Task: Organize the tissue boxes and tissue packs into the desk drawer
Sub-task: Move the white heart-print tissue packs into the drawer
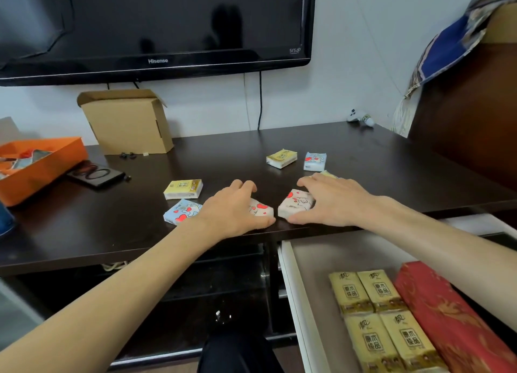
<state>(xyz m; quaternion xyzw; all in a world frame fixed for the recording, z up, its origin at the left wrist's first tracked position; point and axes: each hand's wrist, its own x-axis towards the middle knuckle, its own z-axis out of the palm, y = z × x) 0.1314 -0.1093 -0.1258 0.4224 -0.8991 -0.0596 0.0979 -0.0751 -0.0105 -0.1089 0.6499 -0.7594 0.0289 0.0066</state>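
Two pink packs lie side by side near the front edge of the dark desk [363,154], with a small gap between them. The left hand [232,213] covers the left pink pack [261,209], fingers curled over its far side and thumb at its near corner. The right hand [333,202] lies on the right pink pack [296,204] in the same way; if either grip is already tight, I cannot tell. Left of the hands are a yellow pack [183,189] and, just in front of it, a blue pack [180,211]. Further back lie a second yellow pack [281,158] and a second blue pack [315,161]. Below the desk on the right, the white drawer [296,288] is open and holds four gold packs [375,316] beside a red box [453,316].
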